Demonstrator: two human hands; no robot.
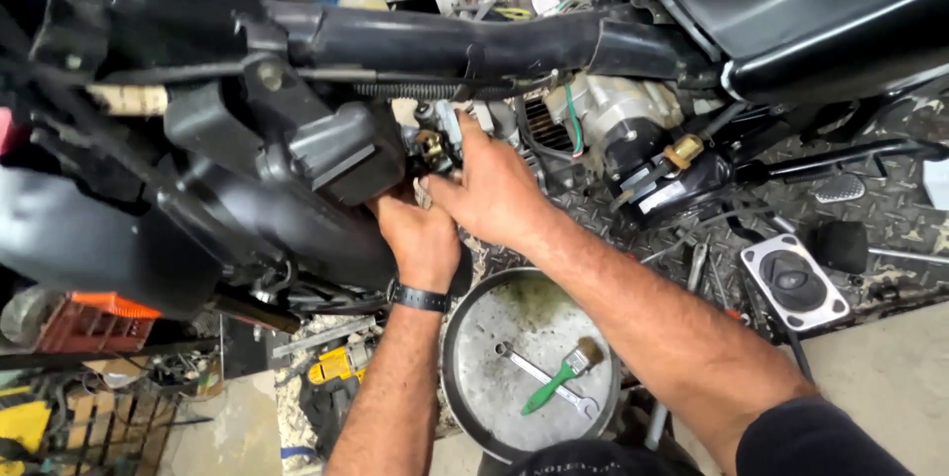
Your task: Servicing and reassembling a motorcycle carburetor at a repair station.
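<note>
Hidden or unclear: fingertips of both hands are buried among engine parts under the black frame tube (465, 41); the near side of the small metal part they work on, a carburettor (435, 145), is covered, and its mounting cannot be made out. The motorcycle is cut off at the top, left and right edges. The dark clothing at the near edge is cropped.

Hands, two. Left hand (423, 237): wears a black wristband (420, 298), reaches up from below, fingers curled under the carburettor; whether it grips cannot be told. Right hand (491, 189): laid across from the right, fingers spread and pressed against the carburettor's right side, thumb pointing left.

Carburettor, one: centre of the scene, between the black airbox (326, 155) on the left and the grey engine casing (613, 110) on the right, just below a coil spring (410, 90).

Round metal pan (474, 338), one: near, below the forearms, on the floor. In it: one open-ended spanner (539, 379), one green-handled brush (559, 377) lying across it.

Around: one yellow power tool (336, 365) left of the pan; one orange crate (94, 323) at near left; one square grey cover plate (796, 281) on the chequer-plate floor (890, 209) at right; one foot peg (838, 188) beyond it.
</note>
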